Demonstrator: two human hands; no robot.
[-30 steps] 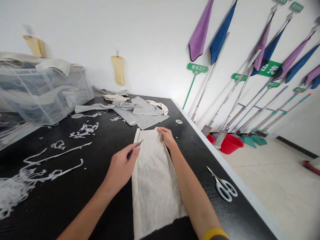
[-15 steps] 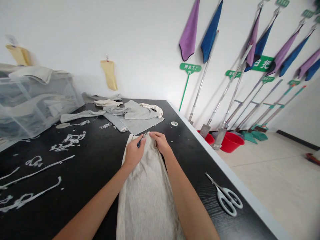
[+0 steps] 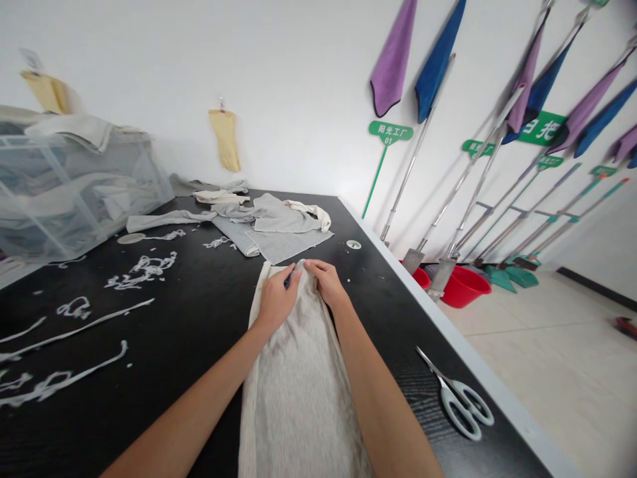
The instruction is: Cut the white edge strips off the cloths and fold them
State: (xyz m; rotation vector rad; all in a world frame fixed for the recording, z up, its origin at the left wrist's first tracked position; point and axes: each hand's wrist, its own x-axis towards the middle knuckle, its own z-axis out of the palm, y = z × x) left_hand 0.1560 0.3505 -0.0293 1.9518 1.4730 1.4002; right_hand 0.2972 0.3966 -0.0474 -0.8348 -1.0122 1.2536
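A long strip of pale beige knit cloth [image 3: 298, 385] lies lengthwise on the black table [image 3: 189, 318] in front of me. My left hand [image 3: 275, 299] rests on its far end with the fingers closed round a thin dark tool [image 3: 289, 276] that looks like tweezers, its tip pointing at the cloth's far edge. My right hand [image 3: 326, 280] sits right beside it, fingers curled and pinching the same far edge of the cloth. The two hands nearly touch.
White-handled scissors [image 3: 460, 403] lie near the table's right edge. Grey and cream cloth pieces [image 3: 271, 226] are heaped beyond my hands. White trimmings [image 3: 139, 271] litter the left side. A clear plastic bin [image 3: 74, 192] of cloth stands far left. Mops [image 3: 448, 192] and a red basin [image 3: 464, 285] line the wall.
My left hand moved forward and right from the cloth's left edge to its far end, next to my right hand. The right hand slid slightly left on the edge.
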